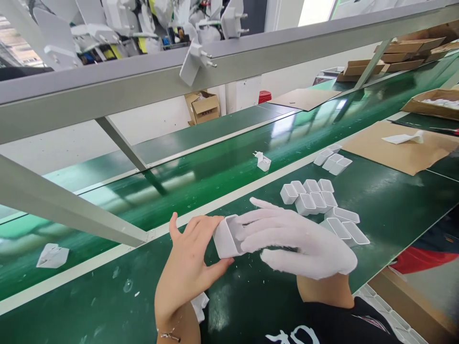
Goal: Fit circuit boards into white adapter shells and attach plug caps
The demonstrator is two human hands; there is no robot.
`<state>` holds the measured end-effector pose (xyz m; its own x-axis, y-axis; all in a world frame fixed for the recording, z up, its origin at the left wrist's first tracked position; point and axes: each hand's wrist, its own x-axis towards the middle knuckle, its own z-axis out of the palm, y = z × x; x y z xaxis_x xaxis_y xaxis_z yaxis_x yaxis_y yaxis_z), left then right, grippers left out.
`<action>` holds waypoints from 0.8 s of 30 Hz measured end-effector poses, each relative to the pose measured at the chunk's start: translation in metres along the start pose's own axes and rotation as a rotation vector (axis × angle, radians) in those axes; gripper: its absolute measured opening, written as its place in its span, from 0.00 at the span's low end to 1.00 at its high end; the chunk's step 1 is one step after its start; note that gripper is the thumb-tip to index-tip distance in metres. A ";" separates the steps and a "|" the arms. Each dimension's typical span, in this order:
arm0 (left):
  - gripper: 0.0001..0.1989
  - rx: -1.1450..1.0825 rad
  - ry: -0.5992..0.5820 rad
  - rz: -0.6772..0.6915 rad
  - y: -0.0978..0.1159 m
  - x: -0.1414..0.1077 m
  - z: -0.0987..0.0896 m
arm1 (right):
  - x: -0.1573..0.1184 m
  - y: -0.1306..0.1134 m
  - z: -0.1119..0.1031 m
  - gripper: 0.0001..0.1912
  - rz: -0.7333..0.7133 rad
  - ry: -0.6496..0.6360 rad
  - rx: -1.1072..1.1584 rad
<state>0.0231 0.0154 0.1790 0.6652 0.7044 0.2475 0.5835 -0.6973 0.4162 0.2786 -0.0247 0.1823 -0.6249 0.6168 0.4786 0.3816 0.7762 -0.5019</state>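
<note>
My bare left hand (191, 260) grips a white plastic box-shaped housing (225, 239), fingers on its far side and thumb beneath. The housing is tilted with its open end toward my right hand (301, 241), which wears a white glove. The gloved fingers are stretched out, and their tips reach into the opening, so the tips are hidden. The gloved thumb stands apart, below the fingers. Beyond my right hand, several similar white housings (306, 203) lie grouped on the green bench. Partly covered by my left wrist are some white pieces (200, 306).
A green conveyor belt (215, 174) runs behind a pale rail, carrying a white plug part (263, 161) and another white piece (52, 256). Overhead crosses a metal shelf (143, 83) loaded with plug adapters (195, 59). Cardboard (398, 145) lies at right.
</note>
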 end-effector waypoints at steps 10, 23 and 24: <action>0.22 0.049 0.015 0.028 -0.001 0.000 0.006 | 0.020 -0.010 0.009 0.14 0.082 -0.139 0.045; 0.22 0.154 0.084 0.059 -0.007 0.002 0.006 | 0.024 0.008 0.035 0.31 -0.043 -0.102 0.030; 0.22 0.153 0.092 0.067 -0.007 0.003 0.006 | 0.023 0.009 0.035 0.32 -0.018 -0.113 0.057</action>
<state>0.0235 0.0213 0.1713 0.6637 0.6600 0.3520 0.6082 -0.7501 0.2597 0.2432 -0.0081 0.1638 -0.7052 0.5818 0.4052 0.3327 0.7762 -0.5355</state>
